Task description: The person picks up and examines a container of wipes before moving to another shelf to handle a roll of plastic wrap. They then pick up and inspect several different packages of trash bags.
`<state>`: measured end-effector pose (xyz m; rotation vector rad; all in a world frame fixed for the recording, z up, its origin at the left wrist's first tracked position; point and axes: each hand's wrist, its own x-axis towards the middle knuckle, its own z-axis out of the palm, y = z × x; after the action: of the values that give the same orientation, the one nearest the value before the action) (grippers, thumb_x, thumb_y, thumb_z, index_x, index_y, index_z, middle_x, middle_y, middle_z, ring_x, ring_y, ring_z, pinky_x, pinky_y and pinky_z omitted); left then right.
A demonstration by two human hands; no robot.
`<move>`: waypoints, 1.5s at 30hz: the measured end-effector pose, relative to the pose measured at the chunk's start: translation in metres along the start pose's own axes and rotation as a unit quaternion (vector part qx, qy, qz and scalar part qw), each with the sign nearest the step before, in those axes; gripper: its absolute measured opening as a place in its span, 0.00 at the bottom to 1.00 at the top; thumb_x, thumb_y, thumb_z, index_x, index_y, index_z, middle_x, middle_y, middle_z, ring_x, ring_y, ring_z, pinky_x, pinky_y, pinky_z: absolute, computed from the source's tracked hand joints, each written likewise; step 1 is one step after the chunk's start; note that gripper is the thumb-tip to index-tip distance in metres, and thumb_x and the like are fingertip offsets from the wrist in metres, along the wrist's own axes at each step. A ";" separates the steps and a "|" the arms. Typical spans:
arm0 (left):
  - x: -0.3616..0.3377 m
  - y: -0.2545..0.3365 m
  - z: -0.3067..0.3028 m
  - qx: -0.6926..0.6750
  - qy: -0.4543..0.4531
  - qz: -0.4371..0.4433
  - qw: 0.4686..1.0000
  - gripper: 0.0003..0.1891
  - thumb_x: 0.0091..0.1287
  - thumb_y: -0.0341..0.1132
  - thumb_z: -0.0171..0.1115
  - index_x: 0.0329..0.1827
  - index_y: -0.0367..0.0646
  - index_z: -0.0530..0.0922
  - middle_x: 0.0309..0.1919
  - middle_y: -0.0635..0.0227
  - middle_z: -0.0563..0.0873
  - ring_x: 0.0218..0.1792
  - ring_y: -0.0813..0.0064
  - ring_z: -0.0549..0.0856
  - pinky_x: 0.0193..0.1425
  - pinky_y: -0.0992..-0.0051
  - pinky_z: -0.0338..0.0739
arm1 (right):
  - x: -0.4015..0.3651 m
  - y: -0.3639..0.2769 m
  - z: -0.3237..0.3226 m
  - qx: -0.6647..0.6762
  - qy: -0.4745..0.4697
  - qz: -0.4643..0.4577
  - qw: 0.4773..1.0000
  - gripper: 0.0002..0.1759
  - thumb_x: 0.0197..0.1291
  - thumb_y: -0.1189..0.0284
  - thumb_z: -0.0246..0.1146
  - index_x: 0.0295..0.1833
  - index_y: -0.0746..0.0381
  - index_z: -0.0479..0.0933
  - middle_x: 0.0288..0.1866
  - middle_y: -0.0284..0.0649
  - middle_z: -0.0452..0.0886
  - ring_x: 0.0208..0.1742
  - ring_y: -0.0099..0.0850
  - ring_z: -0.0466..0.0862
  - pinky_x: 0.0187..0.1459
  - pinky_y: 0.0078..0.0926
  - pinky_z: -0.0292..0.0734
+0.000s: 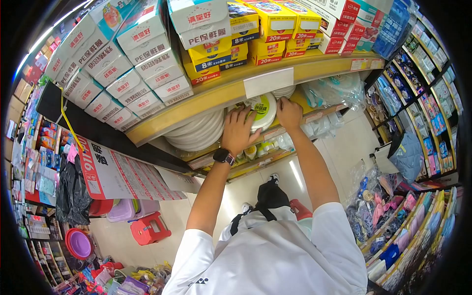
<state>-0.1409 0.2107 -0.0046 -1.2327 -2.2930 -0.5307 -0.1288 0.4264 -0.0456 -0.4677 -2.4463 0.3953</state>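
Observation:
A pack of white disposable plates (266,114) with a green round label sits on the shelf under the yellow edge. My left hand (239,129), with a dark watch at the wrist, rests at the pack's left side, its fingers spread and stretched forward. At the right side of the same pack is my right hand (289,113), fingers curled in; its fingertips are hidden, so what they grip cannot be made out. More white plates (199,130) are stacked to the left, and a smaller white stack (283,92) shows behind my right hand.
Above the plates, the upper shelf edge (216,94) carries cling-film boxes (147,46) and yellow boxes (268,49). Clear plastic packs (334,91) lie to the right. A hanging sign (123,169) juts out at left. A red stool (150,229) stands on the floor.

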 end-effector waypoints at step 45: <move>0.001 0.000 -0.003 0.000 0.002 0.005 1.000 0.27 0.56 0.45 0.64 0.57 0.42 0.74 0.58 0.59 0.74 0.56 0.56 0.72 0.61 0.57 0.65 | 0.000 0.000 -0.002 0.018 0.002 -0.001 1.000 0.13 0.58 0.63 0.57 0.27 0.59 0.77 0.24 0.48 0.82 0.26 0.48 0.82 0.33 0.48 0.75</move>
<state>-0.1403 0.2099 -0.0022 -1.2413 -2.2819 -0.5281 -0.1280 0.4265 -0.0443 -0.4504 -2.4318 0.4351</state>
